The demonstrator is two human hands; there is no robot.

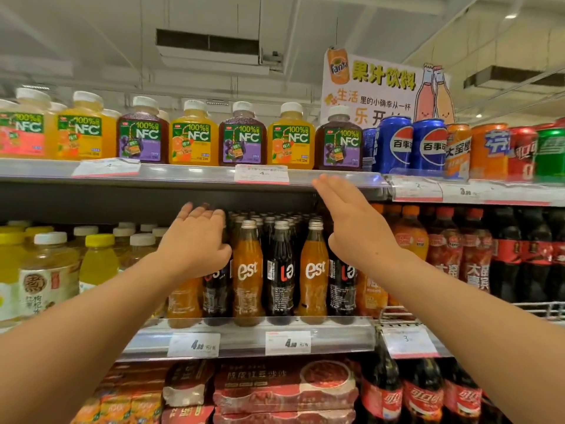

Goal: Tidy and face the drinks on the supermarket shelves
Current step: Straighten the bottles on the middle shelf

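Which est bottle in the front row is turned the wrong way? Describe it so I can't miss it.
Find the middle shelf, between the two raised hands. Its front row alternates orange and dark glass bottles. The dark cola bottle between the two orange est bottles is the one: its logo shows only partly, rotated sideways.

On the top shelf [189,174], squat white-capped NFC juice bottles [194,139] stand in a row, with blue Pepsi cans [411,146] to their right and a Fanta cardboard sign [382,84] behind. On the middle shelf [256,327], slim glass est soda bottles [279,267] stand in rows front to back, yellow-capped plastic tea bottles [97,258] to their left and dark plastic cola bottles [507,255] to their right. Shrink-wrapped red bean packs [284,390] lie below.
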